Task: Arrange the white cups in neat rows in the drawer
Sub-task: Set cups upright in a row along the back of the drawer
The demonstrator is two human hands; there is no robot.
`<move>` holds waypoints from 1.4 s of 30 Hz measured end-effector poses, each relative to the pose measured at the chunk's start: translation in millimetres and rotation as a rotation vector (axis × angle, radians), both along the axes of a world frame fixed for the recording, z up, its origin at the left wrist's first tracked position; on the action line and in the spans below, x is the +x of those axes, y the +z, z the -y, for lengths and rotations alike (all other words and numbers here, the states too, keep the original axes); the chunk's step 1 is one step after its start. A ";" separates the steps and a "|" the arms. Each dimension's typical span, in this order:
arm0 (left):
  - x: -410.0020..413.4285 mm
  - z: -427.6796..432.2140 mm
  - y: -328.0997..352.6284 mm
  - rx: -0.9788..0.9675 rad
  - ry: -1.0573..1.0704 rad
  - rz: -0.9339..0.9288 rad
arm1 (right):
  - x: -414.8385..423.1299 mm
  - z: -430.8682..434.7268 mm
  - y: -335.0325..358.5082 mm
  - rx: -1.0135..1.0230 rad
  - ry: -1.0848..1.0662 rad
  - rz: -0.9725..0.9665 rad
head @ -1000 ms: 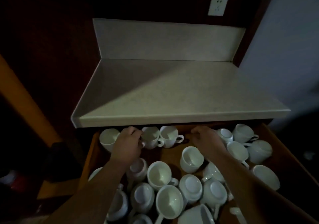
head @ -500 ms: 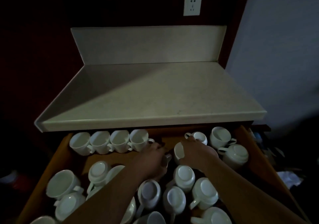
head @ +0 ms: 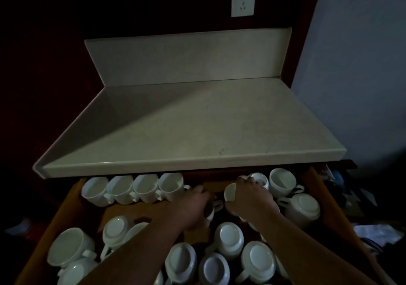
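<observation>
Nearest the onlooker, a jumble of white cups (head: 228, 239) lay in the front half of the open drawer (head: 66, 205), most turned mouth-down with their bases showing, a few tipped on their sides at the left, handles pointing every way. No order was evident in this group.

Further in, two bare forearms reached across the jumble. The left hand (head: 193, 208) was curled around a small cup (head: 212, 209) at mid-drawer, its grip closed on the body, with the handle projecting to the right. The right hand (head: 250, 199) lay over another cup (head: 229, 193), fingers spread across the rim; whether that grip was tight could not be told.

Beyond the hands, a back row (head: 131, 189) of four upright cups stood touching one another at the left, partly under the edge of the worktop (head: 197, 126). At the back right, three more cups sat loosely, unaligned.

Judged from this layout, one partial row was finished, and the greater part of the cups remained to be righted and lined up.
</observation>
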State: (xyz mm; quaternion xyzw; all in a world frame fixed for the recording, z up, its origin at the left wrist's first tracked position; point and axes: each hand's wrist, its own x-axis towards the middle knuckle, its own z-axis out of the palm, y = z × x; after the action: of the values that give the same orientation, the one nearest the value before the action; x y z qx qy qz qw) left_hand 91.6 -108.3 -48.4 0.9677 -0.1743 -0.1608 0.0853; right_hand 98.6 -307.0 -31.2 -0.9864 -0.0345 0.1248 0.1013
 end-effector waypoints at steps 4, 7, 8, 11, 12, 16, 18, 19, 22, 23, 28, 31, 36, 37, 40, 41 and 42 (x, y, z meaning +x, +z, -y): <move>20.0 2.9 -5.3 -0.050 -0.078 0.045 | 6.2 4.2 -4.5 -0.011 -0.019 -0.020; 27.5 -2.2 -14.0 -0.060 -0.159 0.152 | 7.2 8.4 -6.2 -0.016 0.005 -0.060; 29.3 -4.2 -17.4 -0.065 -0.175 0.180 | 7.3 9.4 -7.0 -0.026 0.017 -0.066; 31.3 -6.0 -21.2 -0.038 -0.194 0.206 | 7.8 10.0 -7.8 -0.042 0.027 -0.071; 31.8 -6.3 -21.9 -0.028 -0.193 0.232 | 8.1 9.1 -7.6 -0.035 0.022 -0.069; 32.0 -10.5 -23.4 -0.017 -0.142 0.332 | 7.5 4.6 -8.5 -0.017 -0.013 -0.045; 30.2 -13.1 -23.4 -0.021 -0.107 0.336 | 7.2 2.3 -10.3 -0.012 -0.030 -0.030; 28.7 -14.2 -23.3 -0.019 -0.097 0.339 | 7.3 1.4 -10.9 -0.001 -0.037 -0.021; 27.3 -20.5 -27.5 0.009 -0.100 0.355 | 7.4 -0.9 -11.5 0.034 -0.057 0.008; 27.7 -22.7 -30.3 0.012 -0.110 0.364 | 7.1 -1.6 -11.5 0.036 -0.062 0.013; 31.5 -29.0 -41.0 -0.072 -0.085 0.388 | 8.5 -4.5 -9.9 0.068 -0.076 0.027; 28.0 -34.5 -41.7 -0.151 -0.028 0.449 | 11.2 -6.2 -8.7 0.078 -0.079 0.009; 24.9 -49.3 -45.4 -0.110 0.082 0.471 | 16.8 -11.5 -6.6 -0.005 -0.037 0.029; 24.2 -49.6 -44.8 -0.094 0.101 0.474 | 17.7 -12.5 -6.5 -0.015 -0.030 0.037; 22.4 -47.1 -42.2 -0.065 0.157 0.471 | 20.3 -14.6 -10.0 -0.008 -0.035 0.031; 22.4 -45.7 -41.8 -0.061 0.163 0.471 | 20.6 -15.1 -11.2 0.007 -0.050 0.019; 22.8 -44.1 -41.4 -0.064 0.167 0.472 | 21.0 -15.7 -12.1 0.019 -0.062 0.013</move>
State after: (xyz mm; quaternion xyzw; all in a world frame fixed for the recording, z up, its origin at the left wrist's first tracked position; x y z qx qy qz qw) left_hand 114.5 -64.2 -89.7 0.9863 -0.1139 0.0827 0.0857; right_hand 119.6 -291.4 -43.3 -0.9868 -0.0056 0.1149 0.1143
